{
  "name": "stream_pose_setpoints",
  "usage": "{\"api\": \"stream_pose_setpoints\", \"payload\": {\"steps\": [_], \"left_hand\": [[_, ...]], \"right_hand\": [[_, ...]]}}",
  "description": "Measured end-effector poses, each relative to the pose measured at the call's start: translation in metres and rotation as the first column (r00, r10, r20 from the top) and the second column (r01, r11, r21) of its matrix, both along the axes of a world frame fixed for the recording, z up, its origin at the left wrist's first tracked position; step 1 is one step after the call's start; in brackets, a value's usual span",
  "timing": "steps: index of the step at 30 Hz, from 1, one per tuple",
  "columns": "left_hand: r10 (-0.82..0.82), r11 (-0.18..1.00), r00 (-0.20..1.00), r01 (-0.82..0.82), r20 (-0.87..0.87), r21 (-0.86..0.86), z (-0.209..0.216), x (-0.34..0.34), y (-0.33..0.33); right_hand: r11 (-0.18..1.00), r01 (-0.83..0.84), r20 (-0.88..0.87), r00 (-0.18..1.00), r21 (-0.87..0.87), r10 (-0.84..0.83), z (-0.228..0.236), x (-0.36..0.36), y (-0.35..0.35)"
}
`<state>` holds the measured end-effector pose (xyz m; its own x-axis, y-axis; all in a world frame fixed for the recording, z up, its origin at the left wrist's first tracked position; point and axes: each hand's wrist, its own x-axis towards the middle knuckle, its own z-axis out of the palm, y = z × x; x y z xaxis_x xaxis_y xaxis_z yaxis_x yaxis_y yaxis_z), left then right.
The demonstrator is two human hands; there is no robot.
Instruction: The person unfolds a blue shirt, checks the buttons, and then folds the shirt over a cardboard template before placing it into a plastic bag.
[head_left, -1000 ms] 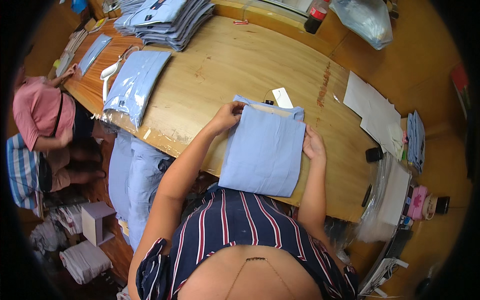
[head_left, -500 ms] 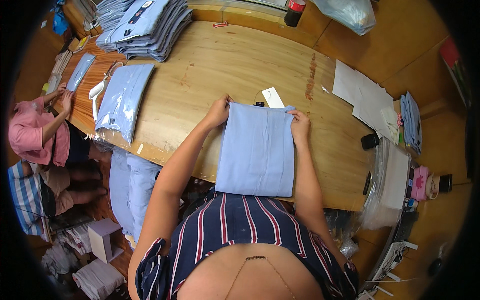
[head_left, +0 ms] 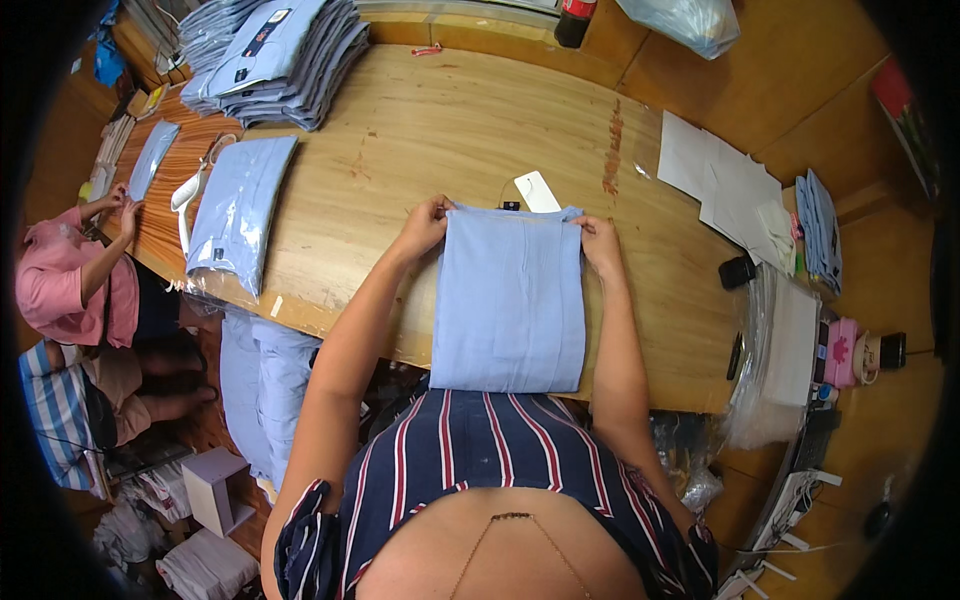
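A folded light blue shirt (head_left: 508, 300) lies flat before me, its near end against my striped top at the table's front edge. My left hand (head_left: 428, 222) is closed at its far left corner, the fingers pinching the cloth. At the far right corner my right hand (head_left: 600, 243) pinches the fabric between thumb and fingers. Just beyond the far edge, between my hands, a white hang tag (head_left: 537, 192) lies on the wood beside a small black label (head_left: 511, 206).
Bagged blue shirts are stacked (head_left: 280, 70) at the back left, with one bagged shirt (head_left: 240, 210) nearer. White papers (head_left: 720, 175) and clear plastic sleeves (head_left: 770, 350) lie right. A co-worker in pink (head_left: 80, 270) handles a narrow blue packet (head_left: 152, 160) at far left.
The view has shifted slightly. Both hands remain at the shirt's far corners, and the shirt has barely moved.
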<state>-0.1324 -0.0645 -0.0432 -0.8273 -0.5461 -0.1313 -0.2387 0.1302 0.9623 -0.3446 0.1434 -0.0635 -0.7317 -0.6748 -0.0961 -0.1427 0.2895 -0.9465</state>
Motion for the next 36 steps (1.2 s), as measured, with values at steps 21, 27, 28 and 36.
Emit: {"api": "stream_pose_setpoints", "payload": {"steps": [21, 27, 28, 36], "left_hand": [[0.406, 0.751, 0.914, -0.345, -0.019, -0.563, 0.012, -0.005, 0.039], [0.557, 0.573, 0.827, -0.32, 0.072, -0.754, 0.028, -0.004, 0.049], [0.521, 0.592, 0.849, -0.285, 0.089, -0.754, 0.023, -0.004, 0.043], [0.411, 0.686, 0.91, -0.266, 0.058, -0.677, 0.033, -0.011, 0.042]], "right_hand": [[0.867, 0.386, -0.691, 0.72, 0.315, -0.069, 0.035, 0.057, -0.024], [0.772, 0.416, -0.546, 0.831, 0.48, -0.108, 0.062, 0.048, -0.02], [0.785, 0.364, -0.509, 0.858, 0.502, -0.072, 0.056, 0.037, -0.017], [0.883, 0.314, -0.548, 0.833, 0.348, -0.08, 0.053, 0.044, -0.022]]}}
